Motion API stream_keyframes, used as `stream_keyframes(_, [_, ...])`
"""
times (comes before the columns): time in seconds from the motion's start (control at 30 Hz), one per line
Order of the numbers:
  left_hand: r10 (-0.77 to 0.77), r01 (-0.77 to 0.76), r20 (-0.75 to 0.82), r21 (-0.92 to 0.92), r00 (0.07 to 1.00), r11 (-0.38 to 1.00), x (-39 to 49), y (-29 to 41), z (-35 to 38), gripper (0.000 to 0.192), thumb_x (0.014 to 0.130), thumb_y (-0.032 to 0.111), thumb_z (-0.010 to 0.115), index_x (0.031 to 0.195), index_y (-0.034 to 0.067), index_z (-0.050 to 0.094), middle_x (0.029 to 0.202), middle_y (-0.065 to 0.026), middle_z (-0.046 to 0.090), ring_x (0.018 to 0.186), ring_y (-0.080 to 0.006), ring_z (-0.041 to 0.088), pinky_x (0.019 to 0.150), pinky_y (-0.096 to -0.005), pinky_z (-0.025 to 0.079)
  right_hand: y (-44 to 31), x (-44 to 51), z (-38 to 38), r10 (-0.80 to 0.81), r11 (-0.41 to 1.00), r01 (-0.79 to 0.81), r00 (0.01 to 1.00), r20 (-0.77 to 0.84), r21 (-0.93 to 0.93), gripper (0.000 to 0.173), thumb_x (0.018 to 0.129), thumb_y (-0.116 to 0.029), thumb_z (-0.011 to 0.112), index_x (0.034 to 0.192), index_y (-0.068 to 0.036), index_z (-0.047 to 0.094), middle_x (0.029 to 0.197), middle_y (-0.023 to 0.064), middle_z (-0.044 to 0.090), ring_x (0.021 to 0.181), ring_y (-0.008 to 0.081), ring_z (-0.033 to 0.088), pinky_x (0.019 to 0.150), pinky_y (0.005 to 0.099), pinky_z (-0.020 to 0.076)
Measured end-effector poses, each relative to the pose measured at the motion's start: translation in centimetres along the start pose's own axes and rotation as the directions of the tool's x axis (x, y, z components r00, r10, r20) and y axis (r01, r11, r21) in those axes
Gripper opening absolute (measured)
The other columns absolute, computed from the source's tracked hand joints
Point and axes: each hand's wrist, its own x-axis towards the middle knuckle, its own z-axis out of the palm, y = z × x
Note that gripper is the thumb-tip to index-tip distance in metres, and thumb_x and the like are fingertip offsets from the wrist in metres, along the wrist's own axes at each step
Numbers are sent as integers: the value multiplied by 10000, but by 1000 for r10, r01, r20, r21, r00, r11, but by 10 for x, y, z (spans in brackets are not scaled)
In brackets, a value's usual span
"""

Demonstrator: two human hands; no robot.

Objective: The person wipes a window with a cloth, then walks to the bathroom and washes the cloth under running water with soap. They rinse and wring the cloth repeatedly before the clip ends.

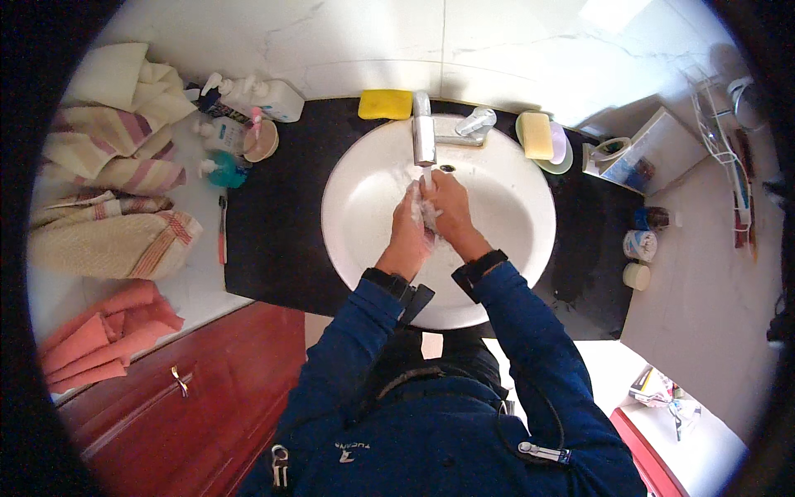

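Observation:
My left hand [407, 225] and my right hand [449, 204] are pressed together over a white oval sink [503, 261]. Water runs down onto them from the chrome faucet [424, 140] just above. White foam or splashing water covers the spot where the hands meet, so I cannot tell how the inner fingers are bent or whether anything lies between the palms. Behind the right hand, the round overflow hole [447, 168] shows in the basin wall. A chrome lever handle [476, 121] sits to the right of the spout. Both wrists wear black straps below blue sleeves.
A yellow sponge [385, 104] lies left of the faucet. Bar soap [537, 135] rests on a dish [562, 163] to the right. Pump bottles [273, 99], a cup [261, 141], a toothbrush [222, 230] and folded towels [112, 143] are at left. Small jars [640, 245] line the right wall.

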Motion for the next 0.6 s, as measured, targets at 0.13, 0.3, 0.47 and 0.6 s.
stream_keyframes(0.13, [-14, 14, 6, -59, 1000, 998, 14, -7, 4, 328, 1058, 389, 449, 1173, 126, 608, 1032, -17, 656, 966, -166, 605, 790, -358, 513, -1, 9, -9, -139, 984, 133, 989, -48, -121, 355, 949, -392, 569, 900, -41, 590, 868, 234, 654, 847, 464, 633, 714, 519, 477])
stream_keyframes(0.3, [-238, 240, 88, -16, 967, 971, 58, -6, -2, 242, 1029, 320, 504, 993, 122, 638, 921, -40, 660, 833, -197, 638, 723, -343, 527, -1, 12, -15, 321, 935, -314, 947, 17, -162, 393, 977, -402, 471, 1009, -65, 672, 1032, 214, 667, 951, 439, 660, 845, 532, 522])
stream_keyframes(0.47, [-247, 261, 432, 28, 868, 965, 83, -10, -10, 215, 991, 286, 543, 915, 115, 648, 872, -49, 658, 773, -214, 653, 703, -343, 548, 7, 24, -13, 425, 890, -416, 905, 9, -185, 507, 987, -473, 401, 1099, -69, 687, 1159, 250, 652, 1034, 432, 661, 880, 529, 528])
stream_keyframes(0.6, [-237, 219, 181, 111, 955, 969, 76, 0, -12, 229, 993, 280, 519, 930, 96, 639, 864, -51, 657, 794, -206, 655, 723, -362, 554, 1, 20, -1, 290, 920, -267, 956, 42, -288, 495, 990, -492, 423, 1092, -73, 666, 1124, 252, 654, 1009, 437, 662, 889, 528, 527])
